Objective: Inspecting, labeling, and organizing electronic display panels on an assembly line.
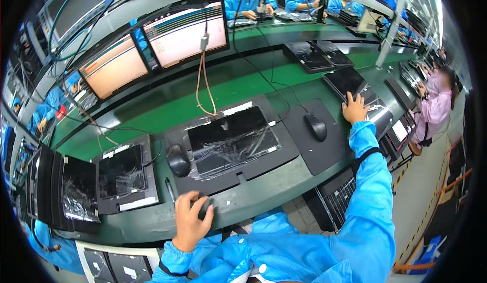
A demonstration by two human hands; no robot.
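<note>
My right hand (356, 109) reaches out to the right with fingers spread. It rests on the near left part of a dark flat screen panel (347, 82) and does not wrap around it. My left hand (192, 221) is at the bench's near edge, fingers loosely bent and apart, with nothing in it. Just beyond it lies a black pen (170, 187). In front of me a film-covered screen panel (233, 138) lies in a dark foam mat (274, 161), with a cable at its right side. Black mice (177, 160) sit on both sides of this panel.
Another panel (122, 171) lies in a mat at left, beside a stack of dark trays (48, 186). Two monitors (185, 31) stand behind. Cables (203, 80) hang over the green bench (167, 115). More panels (309, 55) lie far right. A person in pink (436, 97) works at right.
</note>
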